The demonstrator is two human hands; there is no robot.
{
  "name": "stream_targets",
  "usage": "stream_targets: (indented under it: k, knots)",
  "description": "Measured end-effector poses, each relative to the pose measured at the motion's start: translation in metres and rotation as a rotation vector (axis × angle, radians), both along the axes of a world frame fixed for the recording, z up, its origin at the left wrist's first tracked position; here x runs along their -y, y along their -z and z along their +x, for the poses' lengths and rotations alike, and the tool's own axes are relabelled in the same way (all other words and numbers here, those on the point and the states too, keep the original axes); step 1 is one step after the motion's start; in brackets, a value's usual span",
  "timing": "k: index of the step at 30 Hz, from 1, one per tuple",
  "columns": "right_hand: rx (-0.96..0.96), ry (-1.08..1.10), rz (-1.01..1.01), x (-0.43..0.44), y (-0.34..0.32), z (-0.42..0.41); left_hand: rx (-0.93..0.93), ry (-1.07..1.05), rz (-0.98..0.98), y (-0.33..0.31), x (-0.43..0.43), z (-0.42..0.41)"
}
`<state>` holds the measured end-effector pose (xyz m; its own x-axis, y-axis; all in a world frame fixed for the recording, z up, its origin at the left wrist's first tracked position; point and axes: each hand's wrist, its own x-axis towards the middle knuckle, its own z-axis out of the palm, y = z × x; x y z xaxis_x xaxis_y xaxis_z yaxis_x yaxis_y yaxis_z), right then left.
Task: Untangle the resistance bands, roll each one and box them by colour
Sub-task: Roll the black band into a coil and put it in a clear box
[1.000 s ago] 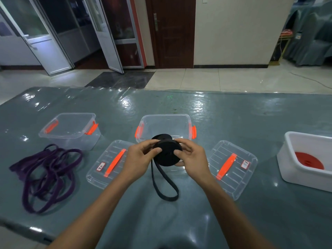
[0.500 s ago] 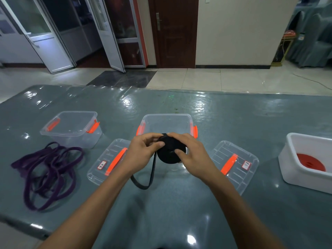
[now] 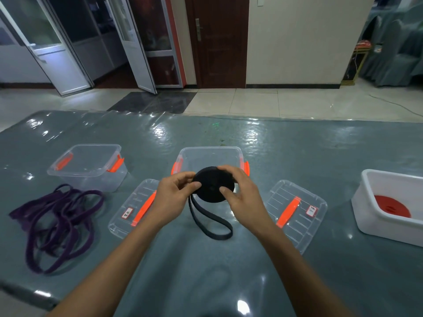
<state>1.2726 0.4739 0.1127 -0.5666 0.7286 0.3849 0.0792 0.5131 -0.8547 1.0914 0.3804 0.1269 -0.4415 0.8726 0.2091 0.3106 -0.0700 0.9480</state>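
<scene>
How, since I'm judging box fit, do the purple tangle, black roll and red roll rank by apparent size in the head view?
1. purple tangle
2. black roll and red roll: alike; tub hides part of the red, so unranked.

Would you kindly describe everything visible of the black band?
The black band is a flat, matte strap, mostly wound into a tight disc held in front of the middle clear box. The left hand and right hand pinch it at either side. An unrolled loop hangs below, apparently reaching the table.

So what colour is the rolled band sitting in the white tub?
Red: the rolled band in the white tub, head view.
</scene>
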Motion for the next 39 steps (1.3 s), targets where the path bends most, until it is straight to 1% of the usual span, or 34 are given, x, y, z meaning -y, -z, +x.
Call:
stream_targets:
  k: [2, 4, 6, 7, 9, 13, 15, 16, 17, 20, 25, 28, 34, 36, 39]
  knots:
    - [0.079, -0.06, 0.092, -0.006, -0.003, 0.003, -0.089, 0.033, -0.03, -0.001, 0.002, -0.006]
    - [0.152, -0.125, 0.148, -0.01, -0.005, 0.006, -0.135, 0.074, -0.066, 0.0, 0.004, -0.007]
    - [0.217, -0.178, 0.176, -0.01, -0.007, 0.006, -0.187, 0.114, -0.089, 0.002, 0.005, -0.004]
    - [0.213, -0.187, 0.162, -0.01, -0.007, 0.006, -0.18, 0.119, -0.09, 0.002, 0.005, -0.003]
    - [0.118, -0.167, 0.067, -0.01, -0.007, 0.007, -0.098, 0.092, -0.061, 0.002, 0.004, 0.0]
    - [-0.211, -0.09, -0.328, -0.004, -0.005, 0.006, 0.12, 0.022, 0.045, 0.003, 0.0, 0.01]
    - [-0.281, -0.074, -0.409, 0.002, -0.003, 0.001, 0.203, -0.008, 0.059, 0.006, -0.001, 0.013]
    - [-0.266, -0.071, -0.398, 0.005, -0.002, 0.0, 0.225, -0.018, 0.054, 0.008, 0.0, 0.013]
    - [-0.216, -0.062, -0.343, 0.007, 0.0, -0.001, 0.232, -0.024, 0.044, 0.009, 0.001, 0.011]
    - [-0.003, -0.06, -0.048, 0.003, 0.001, 0.005, 0.216, -0.008, -0.012, 0.009, 0.004, 0.004]
    - [0.181, -0.168, 0.118, -0.007, -0.015, 0.015, 0.168, 0.165, -0.135, -0.002, 0.007, -0.004]
    - [0.244, -0.222, 0.134, -0.006, -0.024, 0.016, 0.153, 0.238, -0.169, -0.011, 0.005, -0.004]
    - [0.276, -0.335, 0.034, -0.009, -0.039, 0.021, 0.14, 0.293, -0.223, -0.018, 0.004, 0.001]
    - [0.226, -0.315, -0.009, -0.011, -0.039, 0.022, 0.17, 0.269, -0.184, -0.018, 0.003, 0.004]
    - [0.052, -0.198, -0.109, -0.008, -0.033, 0.019, 0.265, 0.11, -0.07, -0.013, -0.001, 0.013]
